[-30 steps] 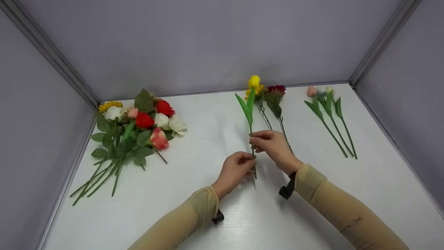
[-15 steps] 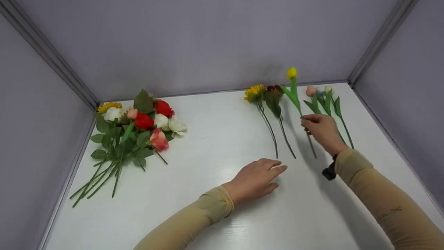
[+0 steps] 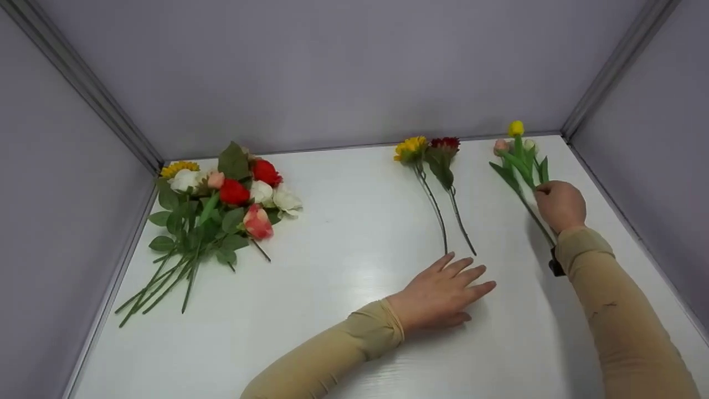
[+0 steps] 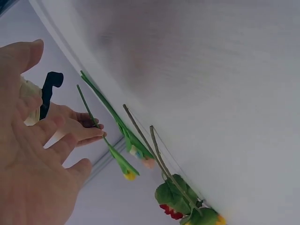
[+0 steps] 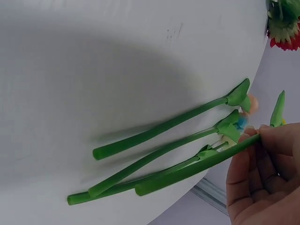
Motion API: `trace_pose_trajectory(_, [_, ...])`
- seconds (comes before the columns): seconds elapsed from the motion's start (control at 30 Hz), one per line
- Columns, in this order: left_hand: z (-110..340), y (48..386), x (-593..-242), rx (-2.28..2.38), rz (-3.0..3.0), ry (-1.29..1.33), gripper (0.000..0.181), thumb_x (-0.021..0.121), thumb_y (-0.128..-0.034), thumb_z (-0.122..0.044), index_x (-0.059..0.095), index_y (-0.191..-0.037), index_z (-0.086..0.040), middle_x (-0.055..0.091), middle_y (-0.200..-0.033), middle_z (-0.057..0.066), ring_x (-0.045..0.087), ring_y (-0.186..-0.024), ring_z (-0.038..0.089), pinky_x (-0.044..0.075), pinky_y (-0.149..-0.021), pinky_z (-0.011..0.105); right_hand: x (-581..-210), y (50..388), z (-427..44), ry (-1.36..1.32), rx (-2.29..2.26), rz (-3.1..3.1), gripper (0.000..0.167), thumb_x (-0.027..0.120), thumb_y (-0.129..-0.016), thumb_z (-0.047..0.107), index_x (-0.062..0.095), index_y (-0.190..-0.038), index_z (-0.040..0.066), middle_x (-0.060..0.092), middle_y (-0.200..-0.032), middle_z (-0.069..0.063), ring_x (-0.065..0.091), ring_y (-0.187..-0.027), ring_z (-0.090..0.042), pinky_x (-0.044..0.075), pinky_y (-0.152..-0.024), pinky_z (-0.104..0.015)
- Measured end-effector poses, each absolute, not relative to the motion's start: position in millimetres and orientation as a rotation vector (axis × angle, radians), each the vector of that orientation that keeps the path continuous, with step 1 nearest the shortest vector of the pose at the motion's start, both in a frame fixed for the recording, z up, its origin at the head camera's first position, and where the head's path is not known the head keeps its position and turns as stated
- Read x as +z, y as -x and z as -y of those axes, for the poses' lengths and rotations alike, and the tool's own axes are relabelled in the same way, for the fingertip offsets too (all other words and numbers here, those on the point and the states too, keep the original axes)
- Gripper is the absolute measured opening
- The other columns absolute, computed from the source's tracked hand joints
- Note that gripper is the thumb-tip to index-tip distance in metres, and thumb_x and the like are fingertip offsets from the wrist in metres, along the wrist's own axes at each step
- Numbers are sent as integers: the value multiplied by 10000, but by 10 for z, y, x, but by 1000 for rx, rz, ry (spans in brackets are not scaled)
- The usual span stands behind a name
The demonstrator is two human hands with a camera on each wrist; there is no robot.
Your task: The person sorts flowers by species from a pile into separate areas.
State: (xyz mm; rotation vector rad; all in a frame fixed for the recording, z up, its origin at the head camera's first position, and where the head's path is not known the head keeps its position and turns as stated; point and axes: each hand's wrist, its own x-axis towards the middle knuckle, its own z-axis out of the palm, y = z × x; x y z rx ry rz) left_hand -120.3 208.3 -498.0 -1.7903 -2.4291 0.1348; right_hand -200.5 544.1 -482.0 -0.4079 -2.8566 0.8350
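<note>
My right hand [image 3: 560,206] pinches the stem of a yellow tulip [image 3: 516,128] above three tulips, a pink one [image 3: 501,147], a pale one [image 3: 530,146] and a blue one [image 5: 242,122]. In the right wrist view the held stem [image 5: 201,166] slants beside the three lying stems, and thumb and finger close on it. My left hand [image 3: 443,293] hovers low over the table with fingers spread and nothing in them. Just beyond its fingertips end the stems of a yellow flower [image 3: 411,149] and a dark red flower [image 3: 445,146].
A heap of roses [image 3: 234,192], leaves and a sunflower [image 3: 180,168] lies at the left of the white table [image 3: 332,233], stems toward the front left. Grey walls [image 3: 354,72] enclose the table at the back and both sides.
The yellow tulip has travelled right in my right hand, from between both hands to over the other tulips. My left hand has let go of its stem, moved right and spread its fingers.
</note>
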Motion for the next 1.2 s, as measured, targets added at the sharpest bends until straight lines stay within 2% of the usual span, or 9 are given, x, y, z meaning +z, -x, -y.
trace_pose_trajectory(0.23, [-2089,1187,-5012,145,2425,1793,744,581,-993,-576,307,-1621,-286,331,-1644,9,265,-1517,246,190,-1236,457,-4904,2107,-5435,442,759,2889,348,490,-1036,106,655,-1208,-147,631,-1171,-367,601,-1034,-524,489,-856,-623])
trace_pose_trajectory(0.63, [-2032,1189,-5053,117,2475,1795,745,583,-992,-581,306,-1621,-294,335,-1642,7,255,-1519,229,197,-1235,439,-5014,2062,-5490,482,697,2907,365,452,-997,77,656,-1187,-158,637,-1132,-375,612,-989,-528,493,-824,-630])
trace_pose_trajectory(0.9, [-1997,1211,-5067,117,2500,1782,750,595,-988,-580,307,-1620,-297,327,-1647,1,253,-1520,220,190,-1237,435,-5033,2058,-5477,520,720,2888,416,464,-1031,156,604,-1254,-166,605,-1202,-385,583,-1071,-547,475,-880,-646])
trace_pose_trajectory(1.03, [-1964,1256,-5051,135,2504,1760,750,605,-984,-576,318,-1616,-294,331,-1645,2,260,-1518,222,204,-1232,438,-4996,2118,-5409,457,699,2819,434,483,-1028,165,592,-1276,-174,594,-1201,-400,566,-1075,-570,458,-894,-668])
trace_pose_trajectory(1.2, [-1829,1359,-5028,110,2527,1725,741,613,-990,-550,325,-1615,-276,332,-1646,15,272,-1516,231,203,-1233,447,-4937,2206,-5159,252,698,2743,414,556,-1029,156,590,-1298,-157,578,-1227,-405,528,-1129,-581,407,-959,-687])
